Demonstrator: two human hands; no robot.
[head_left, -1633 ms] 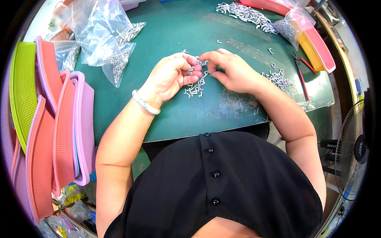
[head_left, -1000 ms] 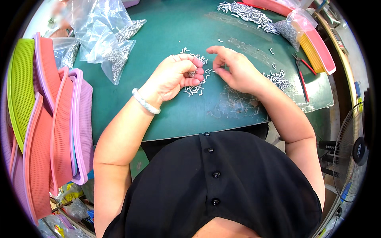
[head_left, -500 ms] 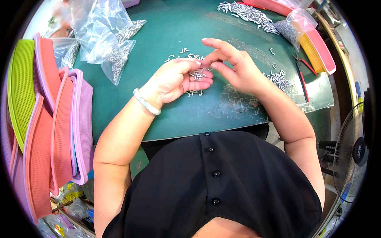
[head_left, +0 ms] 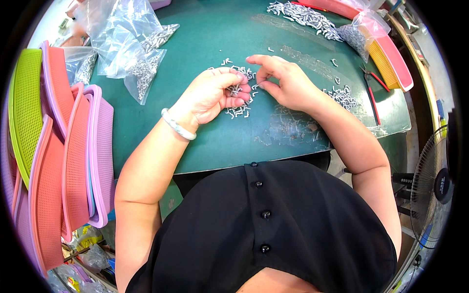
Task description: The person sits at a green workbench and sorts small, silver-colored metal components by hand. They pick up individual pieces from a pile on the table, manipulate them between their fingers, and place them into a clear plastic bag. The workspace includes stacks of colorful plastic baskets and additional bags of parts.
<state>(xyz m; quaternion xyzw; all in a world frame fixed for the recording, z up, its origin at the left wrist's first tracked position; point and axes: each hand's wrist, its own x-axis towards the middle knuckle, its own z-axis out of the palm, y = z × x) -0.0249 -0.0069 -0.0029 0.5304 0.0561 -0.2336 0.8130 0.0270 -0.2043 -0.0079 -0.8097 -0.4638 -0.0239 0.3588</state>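
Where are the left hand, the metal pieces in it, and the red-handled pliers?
Left hand [head_left: 211, 94], head view: its middle.
Metal pieces [head_left: 235, 90], head view: cluster's middle.
Red-handled pliers [head_left: 373, 101], head view: a red handle.

- The head view looks from the wearer's head, high above the near edge of the green table [head_left: 210, 154].
- It faces steeply down, its top toward the table's far side.
- Its wide fisheye sits close, taking in left hand [head_left: 210, 97] and right hand [head_left: 290, 88] over the table.

silver pieces [head_left: 238, 112]: part-hidden behind left hand [head_left: 211, 96] | right hand [head_left: 288, 84]: grip unclear | pink basket [head_left: 336, 8]: cut off
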